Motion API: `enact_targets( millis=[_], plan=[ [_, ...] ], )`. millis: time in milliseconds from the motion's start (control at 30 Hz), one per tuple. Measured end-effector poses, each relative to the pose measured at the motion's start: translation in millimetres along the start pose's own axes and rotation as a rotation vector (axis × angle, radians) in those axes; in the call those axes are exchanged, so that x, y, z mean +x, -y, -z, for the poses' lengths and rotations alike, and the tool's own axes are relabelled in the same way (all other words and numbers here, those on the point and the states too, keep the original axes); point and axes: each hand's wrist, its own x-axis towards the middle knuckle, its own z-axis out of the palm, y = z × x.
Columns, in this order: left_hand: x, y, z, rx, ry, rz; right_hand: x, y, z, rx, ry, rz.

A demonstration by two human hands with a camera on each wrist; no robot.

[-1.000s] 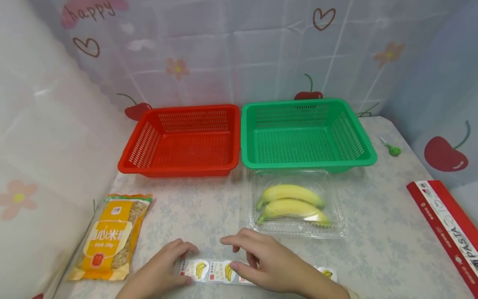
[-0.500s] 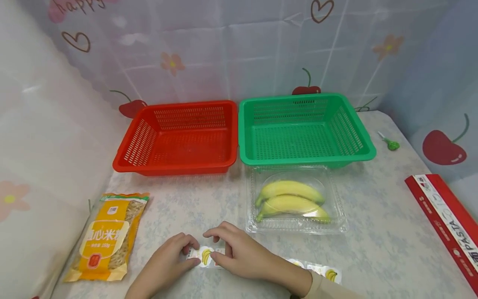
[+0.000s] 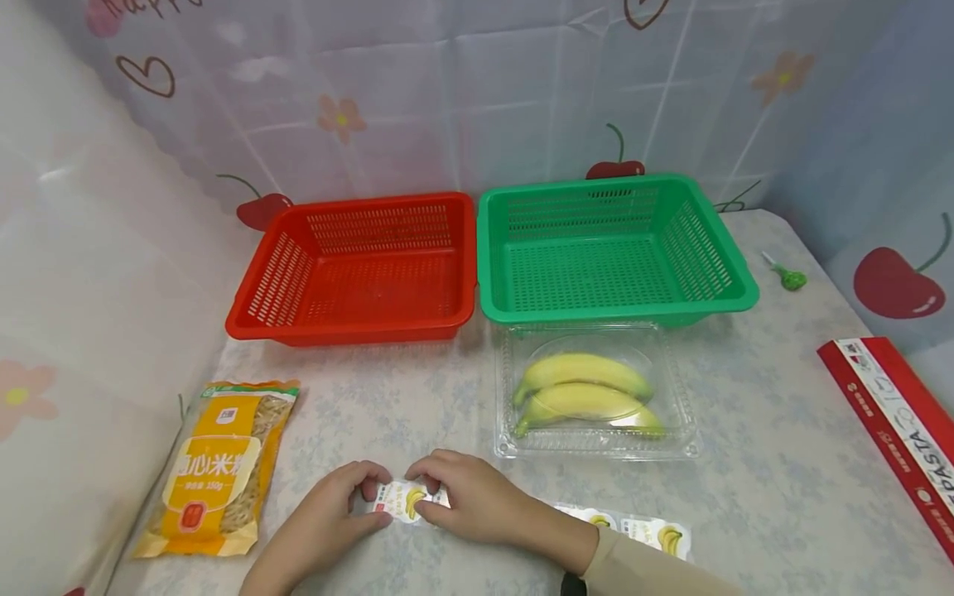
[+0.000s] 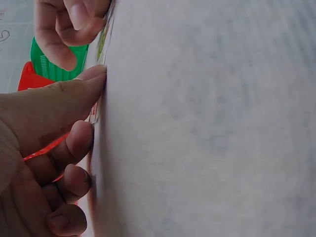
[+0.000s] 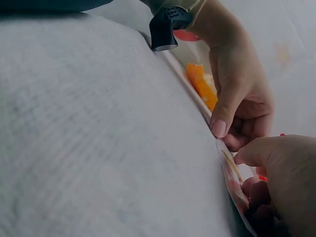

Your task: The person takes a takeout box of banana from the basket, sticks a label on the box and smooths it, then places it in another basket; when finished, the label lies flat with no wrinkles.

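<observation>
label strip (image 3: pixel 395 501) between left grip (image 3: pixel 328 515) and right grip (image 3: pixel 480 505)

item one: label strip printed with yellow bananas, found at the near side of the worktop (image 3: pixel 358 406), between two bare hands. the left grip pinches its left end with thumb and forefinger. the right grip has its thumb over the banana print and its fingers curled; whether it pinches, we cannot tell.

item two: further banana labels (image 3: pixel 656 534), seen past the right forearm (image 3: pixel 555 530). the forearm covers the stretch between, so we cannot tell if the two join.

surface: pale cloth, faint blue-grey floral pattern. on it we list a yellow packet (image 3: pixel 216 476) at left; a clear box (image 3: pixel 674 430) with two bananas (image 3: pixel 589 403) inside, just in front of the green basket (image 3: pixel 619 316); a red basket (image 3: pixel 350 338) beside the green one; a small green-ended item (image 3: pixel 790 280) and a red box (image 3: pixel 894 434) marked "pasta" at right.

room: we note a pale hanging sheet (image 3: pixel 522 91) with cherries, flowers and hearts, and a beige sleeve (image 3: pixel 641 571) on the right arm.
</observation>
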Motion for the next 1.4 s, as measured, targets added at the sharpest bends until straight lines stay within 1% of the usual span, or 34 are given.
enact_targets(
  millis=[133, 200, 267, 400, 533, 700, 833, 1000, 1300, 1400],
  plan=[
    [1.2, -0.5, -0.2, -0.006, 0.009, 0.001, 2.3, 3, -4, -0.155, 0.023, -0.004],
    [1.1, -0.9, 0.4, -0.013, 0.019, 0.002, 3.6, 4, -6, -0.212, 0.025, -0.006],
    [1.1, -1.5, 1.3, -0.018, 0.026, 0.005, 4.9, 6, -7, -0.251, 0.025, -0.005],
    [1.2, -3.5, 3.4, -0.026, 0.030, 0.015, 8.3, 6, -8, -0.293, 0.022, -0.004],
    [-0.3, -4.1, 3.1, -0.043, 0.017, 0.033, 10.3, 6, -8, -0.291, 0.039, -0.007],
    [-3.4, -3.1, 1.4, -0.085, -0.021, 0.055, 11.0, 5, -7, -0.271, 0.064, -0.018],
    [-4.6, -3.6, 0.9, -0.108, -0.037, 0.040, 10.7, 4, -9, -0.269, 0.054, -0.015],
    [-4.3, -4.7, 0.3, -0.115, -0.062, 0.019, 10.2, 3, -9, -0.259, 0.053, -0.012],
    [-5.4, -5.7, 1.6, -0.121, -0.072, 0.053, 8.6, 2, -8, -0.252, 0.035, 0.008],
    [-6.8, -4.7, 3.0, -0.135, -0.054, 0.043, 7.8, 2, -8, -0.243, 0.020, 0.018]
  ],
)
